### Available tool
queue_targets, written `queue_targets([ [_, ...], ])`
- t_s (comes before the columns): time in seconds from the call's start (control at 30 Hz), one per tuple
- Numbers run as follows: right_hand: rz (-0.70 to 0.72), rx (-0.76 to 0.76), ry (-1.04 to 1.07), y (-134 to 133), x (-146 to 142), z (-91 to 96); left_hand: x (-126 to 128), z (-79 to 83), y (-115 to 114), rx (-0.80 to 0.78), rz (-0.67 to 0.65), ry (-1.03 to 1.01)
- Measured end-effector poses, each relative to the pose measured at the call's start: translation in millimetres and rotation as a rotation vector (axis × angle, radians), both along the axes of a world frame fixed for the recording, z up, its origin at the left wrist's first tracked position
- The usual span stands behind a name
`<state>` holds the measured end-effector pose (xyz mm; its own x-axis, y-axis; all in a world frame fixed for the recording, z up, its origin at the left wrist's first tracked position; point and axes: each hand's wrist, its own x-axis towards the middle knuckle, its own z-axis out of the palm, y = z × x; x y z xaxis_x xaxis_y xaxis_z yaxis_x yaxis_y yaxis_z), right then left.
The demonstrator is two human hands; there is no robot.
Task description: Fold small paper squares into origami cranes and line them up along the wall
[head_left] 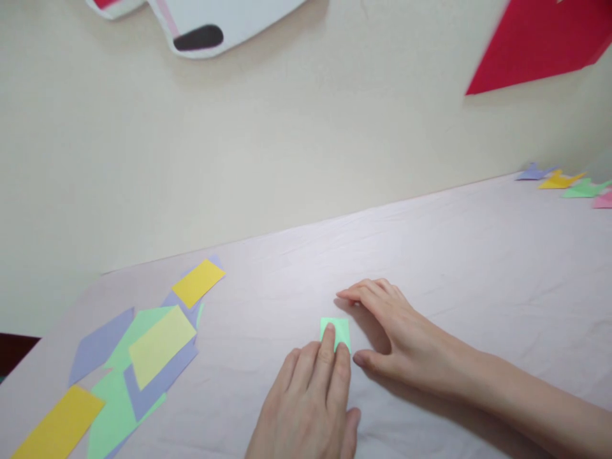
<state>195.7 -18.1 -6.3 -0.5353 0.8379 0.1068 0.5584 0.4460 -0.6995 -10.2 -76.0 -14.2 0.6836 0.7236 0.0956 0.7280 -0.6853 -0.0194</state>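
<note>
A small light green paper square (341, 328) lies on the pale cloth-covered table, partly covered by my fingers. My left hand (315, 389) rests over it, palm down, with its fingers stretched out and the fingertips pressing on the paper. Just to the right, my right hand (392, 325) is held with thumb and fingers apart and nothing between them. Its thumb tip is close to the paper's right edge. The lower part of the green paper is hidden under my left hand.
Loose paper sheets in yellow (198, 282), pale yellow (162, 345), green (115, 401) and purple (100, 344) overlap at the left. Several small folded paper shapes (559, 180) stand at the far right by the wall (287, 140). A red piece (549, 44) hangs on the wall.
</note>
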Motion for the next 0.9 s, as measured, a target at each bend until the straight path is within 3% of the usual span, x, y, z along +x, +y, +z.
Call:
queue_targets([
  [0.13, 0.031, 0.025, 0.038, -2.7, -6.3, 0.3, -2.1, -3.1, -3.0, 0.067, 0.039, -0.010],
  [0.37, 0.042, 0.068, 0.022, -10.2, -19.6, -1.3, -14.0, 25.2, 21.8, -0.251, 0.120, -0.219],
  [0.6, 0.090, 0.132, 0.058, -8.2, -19.8, -2.5, -28.5, 26.9, 38.0, -0.354, 0.059, -0.329],
  [0.77, 0.119, 0.113, 0.026, -11.9, -23.0, -1.4, -23.0, 32.3, 34.6, -0.329, 0.087, -0.230],
  [0.9, 0.117, 0.138, 0.035, -8.4, -21.8, -3.6, -16.8, 34.1, 28.2, -0.216, 0.101, -0.117],
])
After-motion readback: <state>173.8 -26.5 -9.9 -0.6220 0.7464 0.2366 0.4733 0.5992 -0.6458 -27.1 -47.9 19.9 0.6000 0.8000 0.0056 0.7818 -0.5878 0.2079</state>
